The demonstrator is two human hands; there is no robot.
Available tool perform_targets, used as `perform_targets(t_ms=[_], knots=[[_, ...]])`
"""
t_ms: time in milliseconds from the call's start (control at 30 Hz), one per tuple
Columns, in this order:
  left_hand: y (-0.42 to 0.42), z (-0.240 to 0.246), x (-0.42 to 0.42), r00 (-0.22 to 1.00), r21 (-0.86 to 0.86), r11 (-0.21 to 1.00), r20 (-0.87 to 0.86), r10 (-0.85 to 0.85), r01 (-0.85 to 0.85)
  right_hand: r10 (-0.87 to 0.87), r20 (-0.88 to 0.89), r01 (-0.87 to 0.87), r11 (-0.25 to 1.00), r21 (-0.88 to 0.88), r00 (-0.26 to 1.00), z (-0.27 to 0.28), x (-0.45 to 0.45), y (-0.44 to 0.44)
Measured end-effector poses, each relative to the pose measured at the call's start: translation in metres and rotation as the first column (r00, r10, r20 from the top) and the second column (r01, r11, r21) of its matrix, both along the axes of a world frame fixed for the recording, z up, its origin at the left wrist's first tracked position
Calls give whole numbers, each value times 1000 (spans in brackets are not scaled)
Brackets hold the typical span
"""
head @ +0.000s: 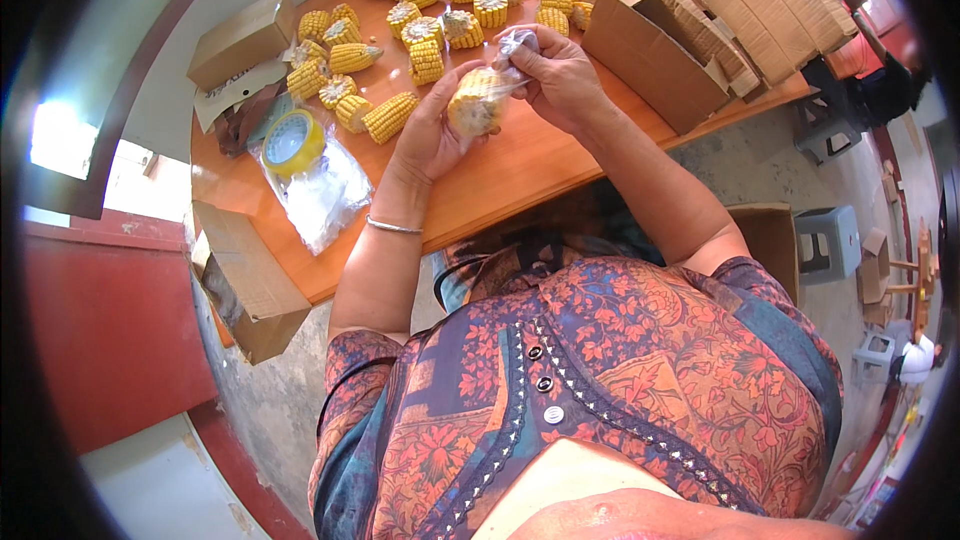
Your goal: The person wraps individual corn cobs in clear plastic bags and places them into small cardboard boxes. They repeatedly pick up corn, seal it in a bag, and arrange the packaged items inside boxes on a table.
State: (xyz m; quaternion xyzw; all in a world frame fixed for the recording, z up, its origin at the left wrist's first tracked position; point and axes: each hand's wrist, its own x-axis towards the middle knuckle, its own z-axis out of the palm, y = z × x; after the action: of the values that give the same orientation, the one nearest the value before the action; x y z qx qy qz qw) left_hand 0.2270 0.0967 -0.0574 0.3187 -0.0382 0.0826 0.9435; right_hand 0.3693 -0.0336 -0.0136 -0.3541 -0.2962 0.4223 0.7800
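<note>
A cut piece of corn cob (475, 101) sits inside a clear plastic bag. My left hand (435, 124) cradles the bagged corn from the left and below. With thumb and fingers, my right hand (559, 75) pinches the gathered mouth of the plastic bag (516, 52) just above the corn. Both hands are over the front part of the wooden table (495, 172). Loose corn pieces lie beyond and to the left of my hands, the closest being a long corn piece (391, 118) beside my left hand.
A roll of yellow tape (293, 142) rests on a packet of clear plastic bags (326, 199) at the left. An opened cardboard box (656, 56) and stacked cardboard stand at the right. Another small box (244, 37) is at the back left, and a cardboard carton (251, 277) at the near-left edge.
</note>
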Motion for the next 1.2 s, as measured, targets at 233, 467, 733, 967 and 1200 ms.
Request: perform_targets(t_ms=[233,467,733,967,1200], knots=[[-10,19,-8,990,81,988,61,127,-131,-39,-219,36,999,-18,975,-8,7,-4],[-8,6,-6,982,350,925,-62,180,-147,-19,-230,4,998,-63,973,-14,6,-9],[-5,6,-2,982,338,931,-77,174,-139,-118,86,129,983,-133,989,6,5,-13],[-7,4,-1,975,261,951,-103,196,-164,-34,261,82,981,-175,965,7,-1,-12],[-3,1,-3,990,124,992,-136,22,-5,34,117,-12,984,-177,993,1,-5,-11]])
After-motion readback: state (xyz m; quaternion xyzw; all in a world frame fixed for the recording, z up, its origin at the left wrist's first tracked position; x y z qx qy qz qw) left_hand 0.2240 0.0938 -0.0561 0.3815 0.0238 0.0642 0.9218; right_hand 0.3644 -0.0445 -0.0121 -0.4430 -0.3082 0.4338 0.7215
